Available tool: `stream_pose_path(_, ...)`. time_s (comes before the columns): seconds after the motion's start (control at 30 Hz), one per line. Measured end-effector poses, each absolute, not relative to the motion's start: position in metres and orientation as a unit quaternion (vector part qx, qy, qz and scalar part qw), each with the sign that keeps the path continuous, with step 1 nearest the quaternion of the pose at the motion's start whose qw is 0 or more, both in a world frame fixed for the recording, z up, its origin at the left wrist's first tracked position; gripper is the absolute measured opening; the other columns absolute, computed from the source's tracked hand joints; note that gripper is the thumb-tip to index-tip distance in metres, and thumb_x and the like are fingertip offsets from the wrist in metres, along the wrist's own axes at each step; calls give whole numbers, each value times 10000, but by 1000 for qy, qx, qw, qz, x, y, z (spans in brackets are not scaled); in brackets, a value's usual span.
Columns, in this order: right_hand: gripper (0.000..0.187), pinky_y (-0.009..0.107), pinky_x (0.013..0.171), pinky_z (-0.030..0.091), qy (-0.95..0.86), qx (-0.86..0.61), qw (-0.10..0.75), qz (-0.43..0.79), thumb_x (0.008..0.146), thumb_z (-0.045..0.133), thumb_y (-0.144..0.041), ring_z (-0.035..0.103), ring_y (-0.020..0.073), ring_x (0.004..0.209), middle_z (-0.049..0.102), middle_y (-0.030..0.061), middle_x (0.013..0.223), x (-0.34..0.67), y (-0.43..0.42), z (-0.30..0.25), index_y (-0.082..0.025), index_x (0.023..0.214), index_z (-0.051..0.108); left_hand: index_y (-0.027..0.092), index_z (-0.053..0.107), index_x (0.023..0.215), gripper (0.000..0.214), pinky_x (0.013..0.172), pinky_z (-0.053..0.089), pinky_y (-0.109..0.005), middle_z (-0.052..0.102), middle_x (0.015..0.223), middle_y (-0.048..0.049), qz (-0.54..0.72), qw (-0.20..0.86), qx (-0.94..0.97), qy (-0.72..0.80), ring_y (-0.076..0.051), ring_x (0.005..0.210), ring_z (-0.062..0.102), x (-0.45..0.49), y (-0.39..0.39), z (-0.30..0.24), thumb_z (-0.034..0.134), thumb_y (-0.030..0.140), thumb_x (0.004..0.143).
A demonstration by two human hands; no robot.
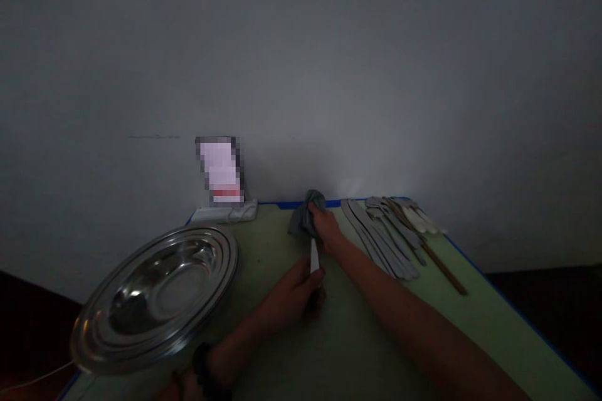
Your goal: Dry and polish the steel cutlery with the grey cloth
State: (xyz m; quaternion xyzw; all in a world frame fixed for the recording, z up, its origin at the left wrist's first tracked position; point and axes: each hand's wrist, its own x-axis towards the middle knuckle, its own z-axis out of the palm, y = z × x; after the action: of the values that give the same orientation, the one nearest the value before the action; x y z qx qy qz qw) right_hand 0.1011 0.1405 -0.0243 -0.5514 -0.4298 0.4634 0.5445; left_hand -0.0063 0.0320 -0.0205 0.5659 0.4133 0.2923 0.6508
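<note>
My left hand [294,294] is closed round the handle end of a piece of cutlery [314,258], a pale metal utensil held over the green table [329,338]. My right hand [325,229] grips a grey cloth [305,216] bunched round the far end of that utensil. A row of several metal utensils [385,235] lies to the right of my right hand, with a brown wooden-handled one [444,269] among them.
A large shiny steel bowl [155,294] sits at the table's left edge. A white block with a blurred card [221,188] stands at the back against the grey wall. The table has a blue rim [470,260].
</note>
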Motion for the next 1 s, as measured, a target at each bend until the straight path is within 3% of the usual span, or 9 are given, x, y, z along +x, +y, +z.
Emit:
stream_pose_path(0.1,312,340,753,434,-423,-560,532,474,701,555,-450,620,236,776,656,59,625,98,112,-18,-171,601,652,192,423,831,332,361,346,-194,526,497,67,313,641,565,415,-83,361,457,-5,32,-24,527,496,746)
stream_pose_path(0.23,455,305,776,445,-401,-542,548,495,814,339,-484,624,192,839,691,50,775,92,81,-14,-189,781,684,188,444,840,322,371,375,-204,532,524,59,328,633,564,416,-92,372,477,-6,33,-20,541,474,729)
stream_pose_path(0.43,320,320,692,429,-420,-564,542,460,758,456,-406,599,217,755,671,80,731,96,69,-15,-161,694,652,191,446,830,312,320,296,-168,396,501,105,349,630,557,415,-52,330,380,-6,34,-15,541,474,739)
stream_pose_path(0.63,284,280,661,420,-452,-575,552,401,761,440,-359,593,195,738,671,78,771,96,96,-17,-152,752,635,203,408,811,334,299,290,-161,409,540,104,346,633,562,405,-51,332,420,-10,45,-21,526,508,740)
stream_pose_path(1.0,356,292,676,433,-455,-664,523,281,825,346,-292,626,240,819,682,168,872,101,174,-12,-108,812,650,187,415,950,192,295,335,-167,456,579,88,320,623,562,440,-66,347,460,-9,43,-22,420,340,833)
